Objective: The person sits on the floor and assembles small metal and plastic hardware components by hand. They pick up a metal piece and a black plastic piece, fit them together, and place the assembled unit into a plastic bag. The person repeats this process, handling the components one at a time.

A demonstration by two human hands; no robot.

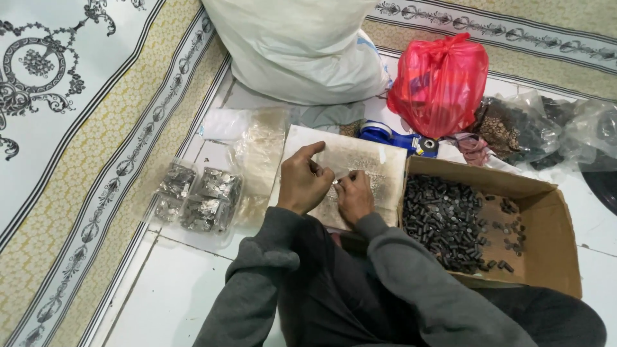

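On the floor, over a pale board (pixel 360 160) that lies in front of the seated person, the two hands meet close together. The left hand (pixel 302 183) is curled, its thumb raised, and its fingertips pinch toward a tiny metal piece (pixel 335 182) held between both hands; the right hand (pixel 355 196) closes its fingers on the same small piece from the other side, though the piece is too small to make out clearly. Just right of the board stands an open cardboard box (pixel 546 218) with a heap of small dark cylindrical parts (pixel 443 222) piled at its left end and a few loose ones scattered further right. Left of the hands lie clear packets of small grey parts (pixel 199 196) on the white tile floor (pixel 173 289), beside a patterned rug (pixel 77 148). Behind the board sit a white sack (pixel 302 45), a tied red plastic bag (pixel 440 83), a blue tape dispenser (pixel 395 138) and clear bags of dark parts (pixel 527 128).
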